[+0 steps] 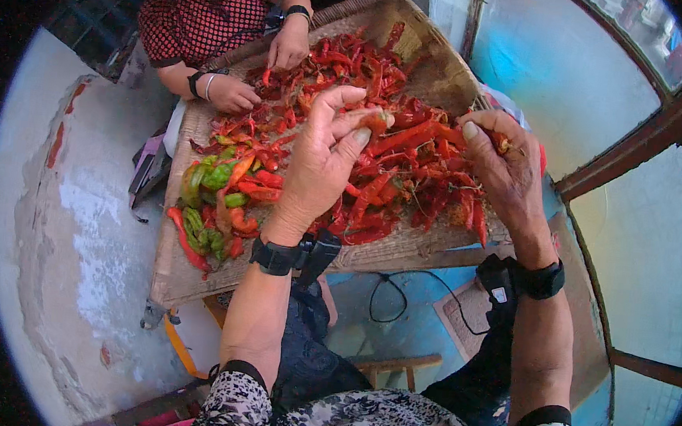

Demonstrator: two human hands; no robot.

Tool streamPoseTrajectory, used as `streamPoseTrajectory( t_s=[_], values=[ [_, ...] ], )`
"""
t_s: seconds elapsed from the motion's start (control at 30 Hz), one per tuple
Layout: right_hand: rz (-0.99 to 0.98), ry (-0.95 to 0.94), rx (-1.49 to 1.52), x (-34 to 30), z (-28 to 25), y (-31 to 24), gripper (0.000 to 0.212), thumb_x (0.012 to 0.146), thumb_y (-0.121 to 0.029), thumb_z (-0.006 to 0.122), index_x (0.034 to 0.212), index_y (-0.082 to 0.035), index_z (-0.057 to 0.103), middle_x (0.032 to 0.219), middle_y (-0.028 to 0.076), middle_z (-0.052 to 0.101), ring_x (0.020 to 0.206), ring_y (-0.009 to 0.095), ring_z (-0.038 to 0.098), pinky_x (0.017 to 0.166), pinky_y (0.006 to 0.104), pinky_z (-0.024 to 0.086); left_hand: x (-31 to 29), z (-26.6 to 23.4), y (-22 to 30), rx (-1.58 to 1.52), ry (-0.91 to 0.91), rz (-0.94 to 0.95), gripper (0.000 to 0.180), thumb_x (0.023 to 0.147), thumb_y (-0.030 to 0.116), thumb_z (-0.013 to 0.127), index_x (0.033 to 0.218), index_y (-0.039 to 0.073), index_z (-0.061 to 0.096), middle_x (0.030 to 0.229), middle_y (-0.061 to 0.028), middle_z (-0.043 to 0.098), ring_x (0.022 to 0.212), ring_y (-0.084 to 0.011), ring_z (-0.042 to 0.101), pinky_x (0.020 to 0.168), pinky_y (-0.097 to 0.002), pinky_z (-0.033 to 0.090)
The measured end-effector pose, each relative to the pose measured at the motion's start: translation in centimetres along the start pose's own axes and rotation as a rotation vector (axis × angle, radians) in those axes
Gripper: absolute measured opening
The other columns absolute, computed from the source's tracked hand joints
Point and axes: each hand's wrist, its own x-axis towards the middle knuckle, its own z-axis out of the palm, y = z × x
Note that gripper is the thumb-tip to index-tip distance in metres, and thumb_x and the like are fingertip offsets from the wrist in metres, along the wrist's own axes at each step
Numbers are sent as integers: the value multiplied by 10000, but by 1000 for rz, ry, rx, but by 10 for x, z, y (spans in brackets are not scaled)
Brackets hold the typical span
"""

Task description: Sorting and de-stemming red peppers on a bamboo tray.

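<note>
A large woven tray (401,259) holds a heap of red chili peppers (375,192), many of them wrinkled. Above the heap, my left hand (323,159) pinches a red chili pepper (375,122) between thumb and fingertips. To its right, my right hand (512,170) is closed, and red pepper (500,142) shows between its curled fingers. The palm side of this grip is partly hidden. Green peppers (216,175) and a few orange-red ones lie together in the tray's near left part.
Across the tray sits a person in a red-and-black top (212,19), both hands (234,94) at the peppers. Framed glass panes (560,70) stand close on the right, and a worn wall (92,217) on the left. A black cable (404,298) lies below the tray.
</note>
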Motion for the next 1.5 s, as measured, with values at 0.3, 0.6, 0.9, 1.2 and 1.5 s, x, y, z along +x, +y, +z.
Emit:
streamPoseTrajectory(
  t_s=[0.3, 0.6, 0.9, 1.2, 1.5],
  values=[
    [-19, -108, -30, -2, 3, -8, 210, 925, -189, 597, 930, 17, 639, 785, 72, 620, 720, 134, 558, 673, 295, 457, 10, -31, 12, 258, -69, 157, 119, 926, 69, 601, 1023, 25, 654, 1010, -24, 663, 903, -105, 594, 835, -243, 467],
    [-32, -128, -23, -2, 6, -8, 200, 918, -178, 604, 917, 20, 628, 781, 74, 606, 728, 141, 537, 677, 298, 444, 42, -44, -55, 342, 153, -288, 399, 920, 209, 597, 1257, 1, 550, 1047, -119, 638, 937, -258, 607, 854, -318, 473],
    [-12, -126, -13, 0, 7, -10, 191, 922, -174, 600, 917, 14, 633, 768, 56, 608, 718, 133, 547, 671, 294, 449, 28, -27, -68, 897, -156, -269, 202, 839, 173, 617, 976, 35, 669, 921, -185, 664, 942, -353, 627, 821, -420, 487],
    [11, -97, 36, -1, 3, -10, 209, 920, -187, 604, 917, 19, 637, 775, 61, 622, 730, 139, 564, 683, 291, 456, 34, -47, -16, 695, -106, -291, 262, 864, 236, 635, 989, 8, 672, 806, -142, 698, 737, -231, 673, 690, -363, 511],
    [-3, -11, 82, 3, 1, -7, 171, 917, -143, 605, 930, 23, 642, 776, 42, 601, 728, 108, 551, 679, 261, 451, 56, -7, -56, 699, -107, -57, 476, 897, 231, 572, 1313, 24, 474, 1060, -231, 649, 1015, -347, 626, 892, -410, 479]
  ],
)
